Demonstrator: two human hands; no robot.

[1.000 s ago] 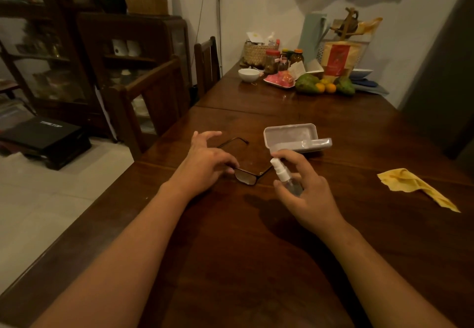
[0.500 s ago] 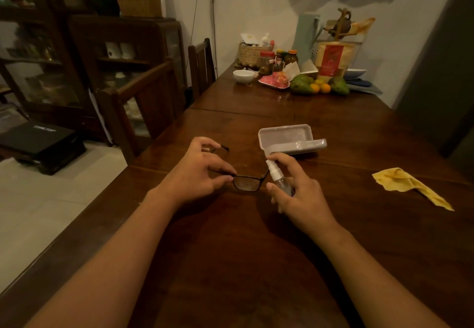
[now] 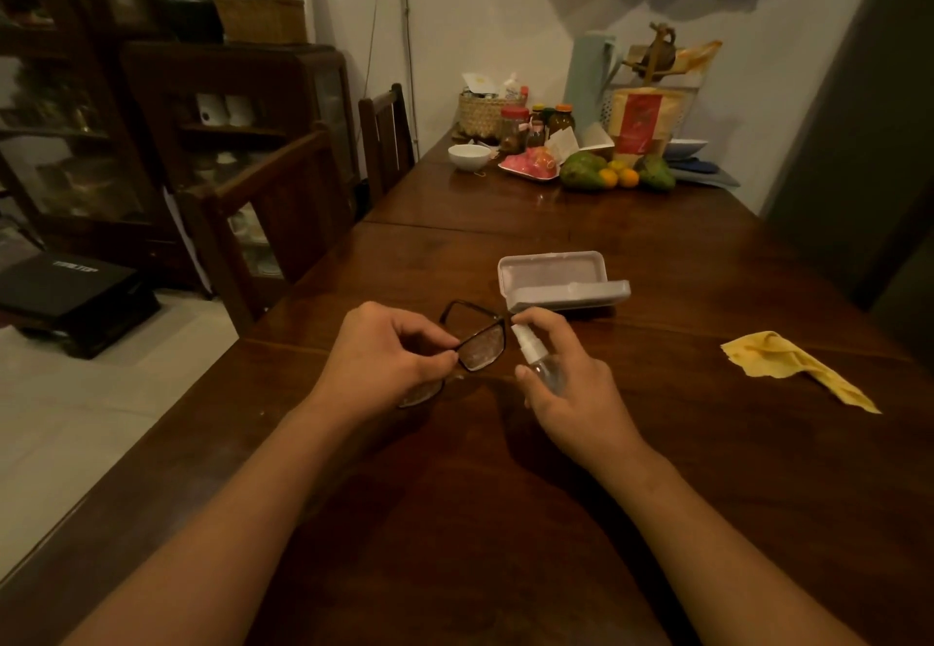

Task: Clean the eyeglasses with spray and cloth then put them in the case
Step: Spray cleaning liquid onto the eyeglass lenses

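The left hand (image 3: 384, 357) holds the eyeglasses (image 3: 482, 347) just above the dark wooden table (image 3: 505, 519), thumb and curled fingers pinching the black frame near its middle. One lens stands tilted just past the fingertips, looking misted or smudged, and the edge of the other lens peeks out from under the palm. A temple arm reaches away behind the lens, towards the far side. The right hand (image 3: 566, 377) sits close beside the left, its fingers wrapped round a small clear spray bottle (image 3: 535, 360) with a white pump top. The forefinger lies curved over the top of the pump, and the nozzle points at the exposed lens from just beside it. Whether the pump is pressed down cannot be told. Just beyond the right hand's fingertips lies the pale glasses case (image 3: 561, 281), hinged open on the table, near the bottle's top but apart from it. Well off to the right of the right hand, a crumpled yellow cloth (image 3: 788, 362) lies flat on the wood, touched by neither hand. Both forearms run bare from the near edge of the view to the hands. Far beyond both hands, at the table's end by the wall, stand a white bowl (image 3: 469, 156), green mangoes (image 3: 581, 173) with small oranges (image 3: 624, 175) and a woven basket (image 3: 482, 112). A wooden chair (image 3: 273, 226) stands off to the left of the left hand.
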